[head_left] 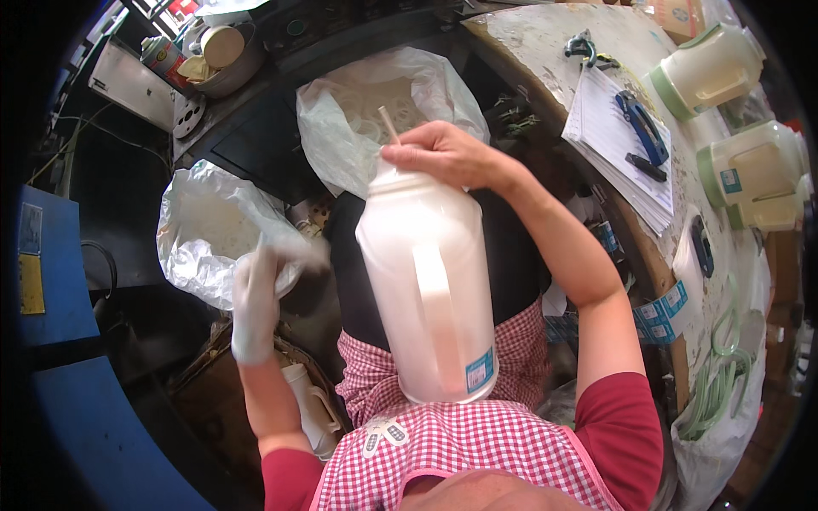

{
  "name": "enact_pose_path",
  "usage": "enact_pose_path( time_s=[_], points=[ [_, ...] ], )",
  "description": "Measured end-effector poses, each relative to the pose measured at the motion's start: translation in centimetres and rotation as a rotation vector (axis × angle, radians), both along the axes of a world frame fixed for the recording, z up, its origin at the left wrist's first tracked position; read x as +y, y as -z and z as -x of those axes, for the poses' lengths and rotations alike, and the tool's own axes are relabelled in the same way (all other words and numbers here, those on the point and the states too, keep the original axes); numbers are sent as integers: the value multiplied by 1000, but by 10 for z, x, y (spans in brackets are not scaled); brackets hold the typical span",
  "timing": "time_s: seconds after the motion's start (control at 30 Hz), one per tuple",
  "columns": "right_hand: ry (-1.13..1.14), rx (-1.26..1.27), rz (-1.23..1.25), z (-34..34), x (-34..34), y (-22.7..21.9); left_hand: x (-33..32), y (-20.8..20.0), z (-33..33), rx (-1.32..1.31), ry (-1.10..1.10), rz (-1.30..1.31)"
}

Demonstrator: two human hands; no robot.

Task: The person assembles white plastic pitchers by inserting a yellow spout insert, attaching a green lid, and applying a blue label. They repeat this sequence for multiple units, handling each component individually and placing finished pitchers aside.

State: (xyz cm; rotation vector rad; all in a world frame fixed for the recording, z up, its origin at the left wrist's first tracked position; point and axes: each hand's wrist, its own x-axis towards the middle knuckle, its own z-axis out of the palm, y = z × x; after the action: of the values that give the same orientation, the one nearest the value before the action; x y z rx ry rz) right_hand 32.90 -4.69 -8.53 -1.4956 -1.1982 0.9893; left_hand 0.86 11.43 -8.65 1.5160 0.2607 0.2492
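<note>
A large milky-white plastic jug (417, 281) with a long side handle and a blue label leans upright against my apron. My right hand (434, 153) is closed at the jug's mouth; a thin pale stick (389, 124) juts up from between its thumb and fingers. What lies under the palm is hidden. My left hand (260, 281) wears a white glove and is away from the jug, at the rim of a white plastic bag (209, 223). Motion smears its fingers.
A larger plastic bag (328, 115) with pale rings inside stands ahead. On the worn table (545, 51) at right lie papers (592, 115), a blue cutter knife (641, 128) and green-lidded jugs (711, 68). Green plastic strips (720, 383) hang nearby. Blue cabinets (60, 264) stand left; another white jug (308, 409) is low by my left arm.
</note>
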Motion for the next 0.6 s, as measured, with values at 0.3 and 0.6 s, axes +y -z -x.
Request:
enact_pose_path(
  time_s=[0.3, 0.6],
  points=[
    [264, -531, -556, -4, -53, -80, -84, -50, -135, -59, 139, 151],
    [782, 213, -463, -281, -124, -68, 3, -54, 43, -716, -398, -94]
  ],
)
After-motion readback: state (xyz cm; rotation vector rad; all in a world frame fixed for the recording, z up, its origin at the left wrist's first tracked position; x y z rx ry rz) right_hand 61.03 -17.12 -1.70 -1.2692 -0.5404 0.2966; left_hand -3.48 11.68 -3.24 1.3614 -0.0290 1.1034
